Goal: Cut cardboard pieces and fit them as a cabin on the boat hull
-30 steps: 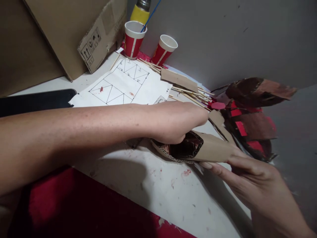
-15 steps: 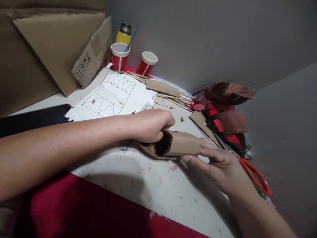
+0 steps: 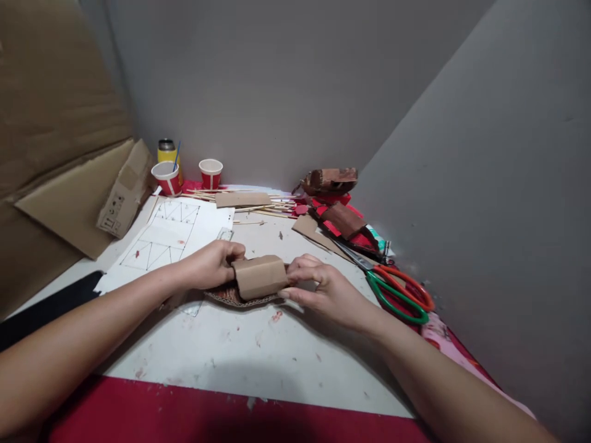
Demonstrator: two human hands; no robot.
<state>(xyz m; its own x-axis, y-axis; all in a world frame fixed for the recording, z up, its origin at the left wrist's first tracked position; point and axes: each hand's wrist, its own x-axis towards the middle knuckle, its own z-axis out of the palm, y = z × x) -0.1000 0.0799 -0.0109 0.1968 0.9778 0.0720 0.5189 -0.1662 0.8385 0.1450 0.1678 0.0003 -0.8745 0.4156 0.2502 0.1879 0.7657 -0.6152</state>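
Observation:
A curved brown cardboard piece (image 3: 261,277) lies over a corrugated cardboard base at the middle of the white work surface (image 3: 277,363). Its left end is gripped by my left hand (image 3: 213,264), whose fingertips are partly hidden behind the cardboard. My right hand (image 3: 318,286) pinches the right end, thumb low in front and fingers above. The inside of the base shows reddish brown near my left fingers.
Paper with truss drawings (image 3: 170,231) lies at the left. Two red cups (image 3: 211,175), a yellow bottle (image 3: 167,152) and thin sticks (image 3: 272,208) stand or lie behind. Scissors (image 3: 392,289) and painted cardboard pieces (image 3: 344,219) are at the right.
The view has tilted up and turned right. The curved cardboard now faces its outer side forward, its open left end no longer showing. Both hands still hold it.

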